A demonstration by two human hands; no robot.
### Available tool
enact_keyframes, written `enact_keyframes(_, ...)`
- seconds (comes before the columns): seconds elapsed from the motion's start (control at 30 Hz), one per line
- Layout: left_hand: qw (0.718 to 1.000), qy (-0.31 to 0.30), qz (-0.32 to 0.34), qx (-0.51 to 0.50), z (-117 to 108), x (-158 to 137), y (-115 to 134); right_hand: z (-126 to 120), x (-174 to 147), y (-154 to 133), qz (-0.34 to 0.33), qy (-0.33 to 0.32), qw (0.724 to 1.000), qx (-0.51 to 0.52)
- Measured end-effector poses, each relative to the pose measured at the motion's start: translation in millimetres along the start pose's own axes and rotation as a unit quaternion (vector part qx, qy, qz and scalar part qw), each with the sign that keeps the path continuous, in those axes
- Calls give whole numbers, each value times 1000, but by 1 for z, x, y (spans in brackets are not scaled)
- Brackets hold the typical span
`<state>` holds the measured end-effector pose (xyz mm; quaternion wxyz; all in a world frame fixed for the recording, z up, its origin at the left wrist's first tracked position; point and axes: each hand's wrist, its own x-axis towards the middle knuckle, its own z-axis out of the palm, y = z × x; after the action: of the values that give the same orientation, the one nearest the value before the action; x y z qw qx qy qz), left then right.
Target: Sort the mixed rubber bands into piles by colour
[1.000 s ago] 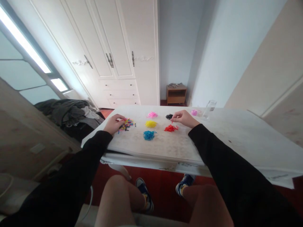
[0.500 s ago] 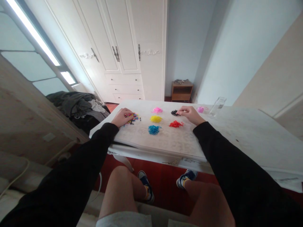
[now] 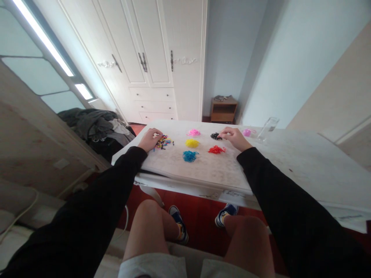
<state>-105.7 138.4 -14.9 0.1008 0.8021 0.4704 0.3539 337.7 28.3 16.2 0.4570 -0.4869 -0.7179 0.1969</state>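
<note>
At the upper left edge of a mixed heap of small coloured rubber bands (image 3: pixel 164 143) is my left hand (image 3: pixel 151 139), its fingers curled together; anything between the fingertips is too small to see. My right hand (image 3: pixel 234 138) is pinched at the right edge of a black heap of bands (image 3: pixel 215 136), and whatever it grips is hidden. Between my hands lie a pink heap (image 3: pixel 194 132), a yellow heap (image 3: pixel 192 143) and a blue heap (image 3: pixel 190 156). A red heap (image 3: pixel 216 149) sits just below the black one.
All heaps rest on a white table (image 3: pixel 203 172). Right of my right hand stand a clear glass jar (image 3: pixel 268 130) and a pink-purple item (image 3: pixel 247 133). Behind the table are a white wardrobe (image 3: pixel 185 77) and a small wooden cabinet (image 3: pixel 223 110). Clothes (image 3: pixel 95 127) are piled at the left.
My left hand has drawn back up and left, uncovering more of the mixed heap. My right hand stays at the black heap. The view has shifted slightly.
</note>
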Motion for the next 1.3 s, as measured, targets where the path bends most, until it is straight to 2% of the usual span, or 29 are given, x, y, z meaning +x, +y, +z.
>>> enact_keyframes(0.1,999,34,-31,-14,1,-1,1,0,0,1,-1,10,1000,-6)
enact_keyframes(0.27,993,100,-43,-47,3,0,2,1,0,4,5,17,1000,-22)
enact_keyframes(0.57,991,111,-48,-54,0,-5,9,4,1,4,5,16,1000,-25)
enact_keyframes(0.7,982,125,-45,-133,-5,6,23,6,1,3,5,26,999,-29)
enact_keyframes(0.77,973,101,-29,-206,-4,19,41,8,1,4,8,36,999,-33)
enact_keyframes(0.87,963,58,44,-261,8,47,80,9,3,6,13,64,997,-42)
enact_keyframes(0.97,948,4,110,-299,35,75,120,9,4,9,20,102,993,-55)
enact_keyframes(1.03,936,-31,131,-326,57,90,139,8,4,11,22,127,990,-65)
enact_keyframes(1.17,921,-73,154,-351,93,103,154,8,5,12,15,164,983,-78)
enact_keyframes(1.3,911,-121,177,-353,104,98,150,17,12,8,-4,168,982,-85)
